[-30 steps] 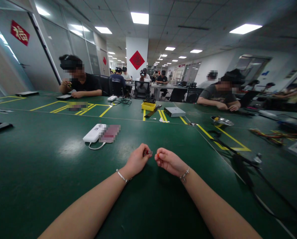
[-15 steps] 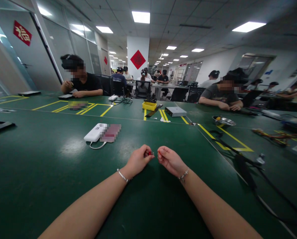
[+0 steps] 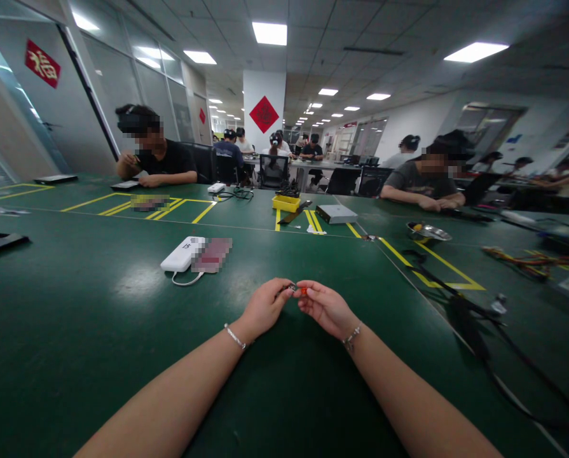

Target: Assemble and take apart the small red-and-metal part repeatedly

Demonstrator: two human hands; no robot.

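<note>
My left hand (image 3: 264, 308) is curled in a pinch over the green table (image 3: 84, 331), holding a small dark and metal part (image 3: 288, 288) at its fingertips. My right hand (image 3: 326, 308) pinches a tiny orange-red piece (image 3: 303, 291). The two fingertip pinches meet, so the small parts touch or nearly touch between the hands. Both wrists wear thin bracelets. The parts are too small to name.
A white power bank (image 3: 182, 254) with a cable lies beyond my left hand. A yellow tray (image 3: 285, 203), a grey box (image 3: 335, 214) and a metal bowl (image 3: 428, 231) sit farther back. Black cables (image 3: 460, 312) run along the right. Other people work at the far sides.
My hands have closed the small gap between them. The right hand shifted left and the two pinched pieces now meet at the fingertips.
</note>
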